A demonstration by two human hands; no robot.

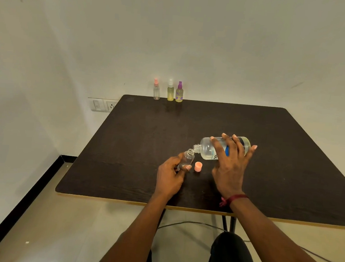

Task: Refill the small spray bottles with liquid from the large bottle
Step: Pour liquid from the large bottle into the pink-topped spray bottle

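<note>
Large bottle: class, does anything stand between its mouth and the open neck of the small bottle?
Nothing visible. The large bottle, tilted in the right hand, has its uncapped mouth at the neck of the small bottle in the left hand. The pink cap lies aside.

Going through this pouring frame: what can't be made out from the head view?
1. Head view: whether liquid is flowing from the large bottle into the small bottle; any clear stream would be too small to see.
2. The small bottle's fill level: the left hand covers its lower body.
3. The large bottle's label: mostly covered by the right hand.
4. Which bottle the pink cap belongs to.
</note>
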